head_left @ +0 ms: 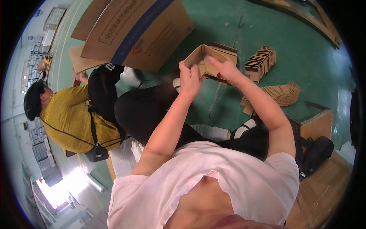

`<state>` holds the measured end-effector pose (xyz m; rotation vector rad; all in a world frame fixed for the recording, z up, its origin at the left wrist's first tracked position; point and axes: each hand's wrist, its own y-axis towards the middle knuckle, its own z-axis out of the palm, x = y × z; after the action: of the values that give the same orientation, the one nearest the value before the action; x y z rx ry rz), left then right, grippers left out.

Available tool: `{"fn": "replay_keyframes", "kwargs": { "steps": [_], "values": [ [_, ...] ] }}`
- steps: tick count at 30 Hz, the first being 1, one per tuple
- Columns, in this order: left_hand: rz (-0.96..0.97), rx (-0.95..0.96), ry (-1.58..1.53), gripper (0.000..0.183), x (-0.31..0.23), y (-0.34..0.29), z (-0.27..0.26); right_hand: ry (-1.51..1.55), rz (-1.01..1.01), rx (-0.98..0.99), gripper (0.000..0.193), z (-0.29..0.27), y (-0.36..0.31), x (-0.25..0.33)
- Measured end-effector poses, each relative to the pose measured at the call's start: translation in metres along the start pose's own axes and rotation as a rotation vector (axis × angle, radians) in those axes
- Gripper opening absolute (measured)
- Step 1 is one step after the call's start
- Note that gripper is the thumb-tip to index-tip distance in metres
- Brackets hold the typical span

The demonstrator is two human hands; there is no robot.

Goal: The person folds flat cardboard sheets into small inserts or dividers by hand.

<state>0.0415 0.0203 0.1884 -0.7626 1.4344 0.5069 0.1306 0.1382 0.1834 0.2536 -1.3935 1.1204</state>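
Out in front of me, a small brown cardboard box [198,57] is held between both hands, its open side facing up. My left hand [190,78] grips the near left wall, fingers closed on the cardboard. On the other side, my right hand [225,69] holds the right part, with the thumb reaching inside. Another folded cardboard piece [227,52] lies just behind the box, close to my right hand; whether it is joined to the box I cannot tell. The fingers under the cardboard are hidden.
Two rows of folded cardboard pieces [261,63] stand on the green floor [213,23] at right. A large carton [141,34] with a blue stripe stands far left. Beside me at left sits a person in a yellow top [76,118]. More cardboard [320,191] lies near right.
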Motion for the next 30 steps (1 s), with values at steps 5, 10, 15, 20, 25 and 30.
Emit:
{"fn": "replay_keyframes", "kwargs": {
  "steps": [5, 10, 15, 20, 25, 30],
  "values": [
    [-0.034, -0.045, -0.046, 0.026, -0.007, 0.001, 0.009, -0.142, -0.225, -0.030, 0.036, -0.004, -0.005, 0.004],
    [-0.057, -0.075, -0.074, 0.029, 0.004, -0.011, 0.014, -0.231, -0.472, -0.012, 0.032, -0.013, 0.014, -0.035],
    [0.020, -0.016, -0.086, 0.032, 0.002, -0.006, -0.002, -0.471, -0.481, -0.015, 0.037, 0.004, 0.005, -0.026],
    [0.155, -0.017, 0.007, 0.033, 0.021, 0.018, 0.005, -0.470, -0.461, 0.041, 0.041, -0.016, 0.004, -0.016],
    [0.048, -0.075, -0.042, 0.031, 0.001, 0.012, 0.014, -0.667, -0.478, 0.085, 0.037, -0.023, 0.004, -0.002],
    [0.103, -0.044, -0.054, 0.027, 0.001, 0.012, 0.004, -0.720, -0.582, 0.001, 0.036, -0.012, -0.001, -0.013]
  ]
}}
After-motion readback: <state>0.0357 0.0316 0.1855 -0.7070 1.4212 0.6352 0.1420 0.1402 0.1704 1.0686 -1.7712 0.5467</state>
